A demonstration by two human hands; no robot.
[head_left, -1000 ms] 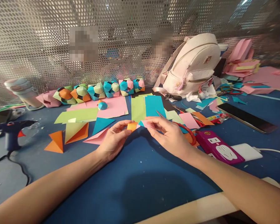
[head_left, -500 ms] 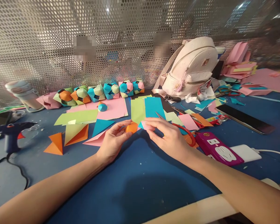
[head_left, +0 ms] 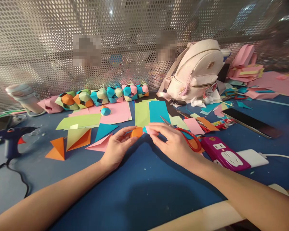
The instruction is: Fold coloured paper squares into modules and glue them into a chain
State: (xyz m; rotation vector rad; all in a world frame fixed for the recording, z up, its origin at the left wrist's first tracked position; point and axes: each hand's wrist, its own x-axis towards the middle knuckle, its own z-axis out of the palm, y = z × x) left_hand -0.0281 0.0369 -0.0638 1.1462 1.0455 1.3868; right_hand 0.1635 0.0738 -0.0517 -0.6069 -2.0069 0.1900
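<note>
My left hand [head_left: 119,144] pinches a small folded orange paper piece [head_left: 136,132] between thumb and fingers. Just to its right, my right hand [head_left: 170,139] grips a small folded pink and blue paper piece [head_left: 148,130]. The two papers almost meet over the blue table; whether they touch I cannot tell. Left of my left hand lie a folded pink paper [head_left: 98,143], a blue paper triangle [head_left: 106,131] and folded orange papers [head_left: 57,149]. Red-handled scissors [head_left: 195,146] lie partly behind my right hand.
Folded paper balls [head_left: 100,96] line the mesh screen. A glue gun [head_left: 12,139] stands at left with its cord. To the right are a backpack [head_left: 197,70], a purple power strip [head_left: 227,154] and a phone [head_left: 250,122]. Paper sheets [head_left: 142,114] lie ahead.
My right hand has shifted very slightly left and down, uncovering more of the scissors. Both hands keep hold of their papers.
</note>
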